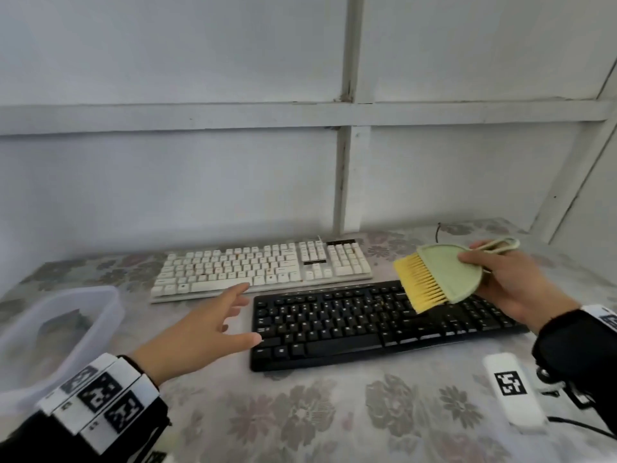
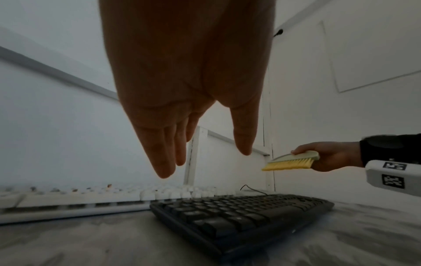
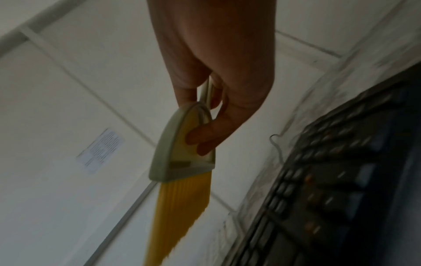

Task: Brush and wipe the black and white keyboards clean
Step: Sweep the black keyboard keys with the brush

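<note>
A black keyboard [image 1: 367, 325] lies near me on the flowered cloth, with a white keyboard [image 1: 260, 269] just behind it to the left. My right hand [image 1: 510, 282] grips a pale green brush [image 1: 444, 272] with yellow bristles, held in the air above the black keyboard's right half. The wrist views show the same brush [image 2: 293, 161] [image 3: 184, 158] clear of the keys. My left hand [image 1: 213, 325] hovers with fingers spread straight, empty, beside the black keyboard's [image 2: 239, 216] left end.
A clear plastic tub [image 1: 56, 332] stands at the left. A white tagged block [image 1: 510, 392] with a black cable lies at the front right. A white panelled wall [image 1: 200, 182] closes the back of the table.
</note>
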Demonstrator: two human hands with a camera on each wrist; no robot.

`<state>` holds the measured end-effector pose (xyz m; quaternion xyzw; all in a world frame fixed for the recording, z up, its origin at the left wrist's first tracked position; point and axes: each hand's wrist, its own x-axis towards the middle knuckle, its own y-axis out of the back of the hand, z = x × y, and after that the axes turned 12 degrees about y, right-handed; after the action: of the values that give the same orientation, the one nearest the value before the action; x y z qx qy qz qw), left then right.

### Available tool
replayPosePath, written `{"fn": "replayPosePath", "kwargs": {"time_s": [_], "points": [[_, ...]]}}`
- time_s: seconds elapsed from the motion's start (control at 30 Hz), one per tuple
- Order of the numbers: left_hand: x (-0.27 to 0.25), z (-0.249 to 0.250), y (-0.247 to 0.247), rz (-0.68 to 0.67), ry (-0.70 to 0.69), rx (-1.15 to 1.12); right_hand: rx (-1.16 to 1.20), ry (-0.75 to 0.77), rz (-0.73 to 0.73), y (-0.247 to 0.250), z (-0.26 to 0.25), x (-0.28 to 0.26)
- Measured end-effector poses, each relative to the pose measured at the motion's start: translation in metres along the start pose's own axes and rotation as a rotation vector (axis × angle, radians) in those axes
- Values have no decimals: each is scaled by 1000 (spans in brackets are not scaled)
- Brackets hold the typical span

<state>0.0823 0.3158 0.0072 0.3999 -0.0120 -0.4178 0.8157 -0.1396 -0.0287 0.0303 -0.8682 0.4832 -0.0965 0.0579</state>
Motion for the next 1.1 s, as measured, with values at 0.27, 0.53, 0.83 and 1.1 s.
{"fn": "replayPosePath", "kwargs": {"time_s": [0.27, 0.53, 0.83, 1.1], "points": [[10, 20, -33, -4, 171, 81, 32, -172, 146, 109, 11, 49], [18, 34, -55, 0, 267, 56, -43, -280, 119, 144, 33, 77], [40, 13, -48, -22, 403, 3, 39, -351, 41, 129, 47, 81], [44, 11, -46, -76, 466, -145, 84, -350, 67, 125, 49, 80]]}}
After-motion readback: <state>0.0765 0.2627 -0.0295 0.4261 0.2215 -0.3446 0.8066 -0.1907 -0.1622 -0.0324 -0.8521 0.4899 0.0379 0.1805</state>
